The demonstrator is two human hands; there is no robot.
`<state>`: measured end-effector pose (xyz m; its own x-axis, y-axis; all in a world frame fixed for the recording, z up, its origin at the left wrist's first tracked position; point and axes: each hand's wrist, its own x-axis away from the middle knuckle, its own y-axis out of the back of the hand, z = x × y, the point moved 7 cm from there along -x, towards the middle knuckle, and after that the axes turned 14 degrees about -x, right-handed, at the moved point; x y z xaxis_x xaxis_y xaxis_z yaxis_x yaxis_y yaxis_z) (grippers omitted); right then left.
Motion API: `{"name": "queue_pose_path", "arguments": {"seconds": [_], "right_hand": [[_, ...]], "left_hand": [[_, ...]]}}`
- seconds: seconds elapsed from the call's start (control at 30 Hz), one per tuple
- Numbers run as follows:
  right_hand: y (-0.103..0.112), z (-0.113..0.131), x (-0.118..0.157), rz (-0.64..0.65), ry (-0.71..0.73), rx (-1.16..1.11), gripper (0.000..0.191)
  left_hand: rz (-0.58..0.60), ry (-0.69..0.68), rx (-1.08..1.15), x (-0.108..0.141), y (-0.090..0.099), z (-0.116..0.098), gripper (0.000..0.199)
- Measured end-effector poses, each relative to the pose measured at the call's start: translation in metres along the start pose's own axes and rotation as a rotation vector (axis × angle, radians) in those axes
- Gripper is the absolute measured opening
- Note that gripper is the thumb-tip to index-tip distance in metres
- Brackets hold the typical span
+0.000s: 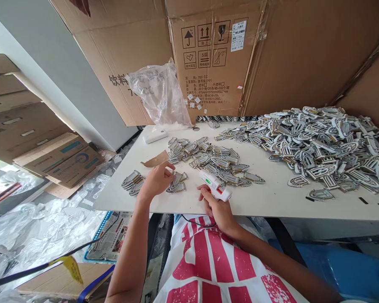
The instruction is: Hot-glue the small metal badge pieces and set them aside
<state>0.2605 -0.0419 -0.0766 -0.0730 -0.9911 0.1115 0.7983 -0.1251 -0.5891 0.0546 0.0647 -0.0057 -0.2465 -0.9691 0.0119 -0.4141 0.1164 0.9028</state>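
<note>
My right hand [219, 210] is wrapped around a white glue gun [215, 185] with a green label and a red-orange patch. Its nozzle points up and left toward the pieces on the table. At the left, my left hand [158, 181] hangs over the tabletop with its fingers curled and fingertips together. Whatever they pinch is too small to make out. Just beside those fingertips lies a small group of grey, arch-shaped pieces [177, 185]. Left of that hand sits a neat overlapping stack of similar pieces [133, 183]. A larger loose pile [208, 158] spreads beyond both hands.
A big heap of the same pieces [322, 143] covers the table's right side. Tall cardboard [214, 84] walls the back, with a clear plastic bag [162, 94] against it. A brown scrap [156, 160] and a white block [155, 136] lie at left. Plastic wrap [50, 231] covers the floor.
</note>
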Motion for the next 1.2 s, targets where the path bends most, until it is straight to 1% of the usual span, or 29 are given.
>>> {"name": "queue_pose_path", "arguments": {"seconds": [0.07, 0.1, 0.17, 0.27, 0.33, 0.37, 0.47, 0.57, 0.67, 0.77, 0.83, 0.87, 0.9, 1.0, 1.03, 1.1, 1.2], "right_hand": [[0.001, 0.0, 0.0, -0.003, 0.006, -0.009, 0.049], [0.002, -0.001, 0.0, -0.008, 0.011, -0.015, 0.048], [0.004, -0.002, 0.0, -0.025, 0.023, -0.026, 0.047], [0.008, -0.004, -0.002, -0.051, 0.042, -0.043, 0.046], [0.009, -0.005, -0.002, -0.061, 0.049, -0.051, 0.047], [0.009, -0.005, -0.002, -0.064, 0.051, -0.052, 0.047], [0.01, -0.003, 0.0, -0.075, 0.071, -0.064, 0.047], [0.012, 0.001, 0.002, -0.099, 0.114, -0.113, 0.047], [0.015, 0.002, 0.004, -0.134, 0.159, -0.169, 0.049], [0.017, 0.001, 0.005, -0.149, 0.18, -0.177, 0.051], [0.019, 0.0, 0.005, -0.158, 0.184, -0.176, 0.053], [0.019, -0.001, 0.006, -0.16, 0.183, -0.173, 0.053], [0.019, -0.001, 0.006, -0.159, 0.18, -0.168, 0.054], [0.016, -0.003, 0.007, -0.137, 0.161, -0.148, 0.053], [0.015, -0.003, 0.007, -0.13, 0.162, -0.146, 0.052], [0.015, -0.002, 0.008, -0.136, 0.182, -0.15, 0.051], [0.015, -0.001, 0.007, -0.147, 0.204, -0.156, 0.049]], "left_hand": [[-0.001, -0.006, 0.025, 0.0, 0.002, 0.0, 0.021], [0.022, -0.013, 0.047, 0.001, 0.001, 0.0, 0.021], [0.122, -0.058, 0.079, 0.004, -0.003, -0.004, 0.022], [0.313, -0.201, 0.03, 0.013, -0.016, -0.018, 0.02], [0.373, -0.267, -0.044, 0.018, -0.021, -0.025, 0.018], [0.373, -0.274, -0.079, 0.019, -0.023, -0.027, 0.017], [0.298, -0.219, -0.159, 0.016, -0.021, -0.027, 0.016], [0.195, -0.14, -0.228, 0.013, -0.014, -0.026, 0.014], [0.127, -0.085, -0.339, 0.014, -0.01, -0.027, 0.015], [0.029, -0.042, -0.5, 0.02, -0.006, -0.036, 0.014], [-0.042, -0.036, -0.569, 0.023, -0.008, -0.047, 0.012], [-0.063, -0.055, -0.567, 0.024, -0.012, -0.054, 0.011], [-0.069, -0.102, -0.529, 0.025, -0.019, -0.063, 0.011], [-0.041, -0.356, -0.263, 0.025, -0.044, -0.095, 0.013], [-0.024, -0.428, -0.215, 0.024, -0.052, -0.103, 0.016], [-0.016, -0.501, -0.188, 0.023, -0.065, -0.111, 0.019], [0.001, -0.503, -0.151, 0.019, -0.074, -0.108, 0.014]]}}
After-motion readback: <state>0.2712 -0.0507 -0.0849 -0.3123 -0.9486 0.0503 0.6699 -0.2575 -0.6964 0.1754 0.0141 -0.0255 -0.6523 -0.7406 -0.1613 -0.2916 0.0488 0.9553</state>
